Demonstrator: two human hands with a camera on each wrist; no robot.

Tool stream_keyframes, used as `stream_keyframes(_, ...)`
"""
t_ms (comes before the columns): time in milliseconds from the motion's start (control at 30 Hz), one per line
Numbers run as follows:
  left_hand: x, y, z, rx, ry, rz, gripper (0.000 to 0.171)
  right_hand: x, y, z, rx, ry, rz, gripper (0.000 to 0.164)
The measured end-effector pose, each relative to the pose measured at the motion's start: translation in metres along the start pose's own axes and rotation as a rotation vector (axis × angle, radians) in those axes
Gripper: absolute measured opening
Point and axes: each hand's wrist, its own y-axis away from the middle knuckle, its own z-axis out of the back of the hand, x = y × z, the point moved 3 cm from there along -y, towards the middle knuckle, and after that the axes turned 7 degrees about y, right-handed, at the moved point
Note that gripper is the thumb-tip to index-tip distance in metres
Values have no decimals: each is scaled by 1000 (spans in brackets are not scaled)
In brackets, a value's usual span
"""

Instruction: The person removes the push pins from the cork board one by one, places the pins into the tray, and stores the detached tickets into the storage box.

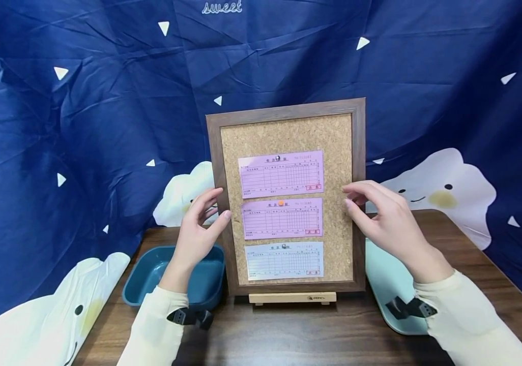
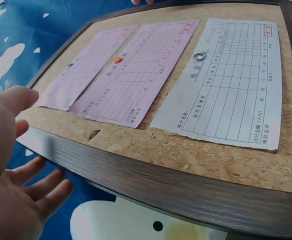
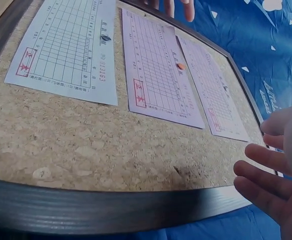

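A cork board [image 1: 288,136] in a dark brown wooden frame [image 1: 359,152] stands upright on a small light-wood easel [image 1: 293,298]. Three printed slips are pinned on it in a column: a pink upper slip [image 1: 261,178], a pink middle slip [image 1: 261,222] and a pale blue lower slip [image 1: 265,265]. An orange pushpin [image 1: 281,203] marks the middle slip; darker, shiny pins sit on the other two. My left hand [image 1: 200,227] is at the frame's left side, thumb and fingers spread and relaxed. At the right side my right hand [image 1: 386,221] has loosely bent, parted fingers holding nothing.
On the wooden table [image 1: 279,335], a teal tray [image 1: 135,274] lies left of the board, behind my left forearm. A pale mint tray [image 1: 380,274] lies to the right, partly under my right forearm. A blue patterned cloth [image 1: 105,127] hangs behind.
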Motion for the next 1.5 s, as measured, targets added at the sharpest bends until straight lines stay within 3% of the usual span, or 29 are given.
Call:
stream_keyframes(233, 1, -8, -4, 33, -16, 7, 55, 1, -6, -6, 11, -2, -3, 27)
stream_keyframes(567, 1, -15, -10, 24, -14, 45, 58, 3, -18, -19, 37, -9, 15, 22)
stream_keyframes(933, -1, -27, -13, 26, 50, 27, 59, 7, -33, -28, 61, -21, 33, 21)
stream_keyframes(1233, -6, -39, -15, 21, 29, 10, 58, 9, -49, -29, 42, -58, 52, 20)
stream_keyframes(1500, -5, -47, -16, -1, 90, 10, 57, 13, -62, -33, 64, -41, 47, 17)
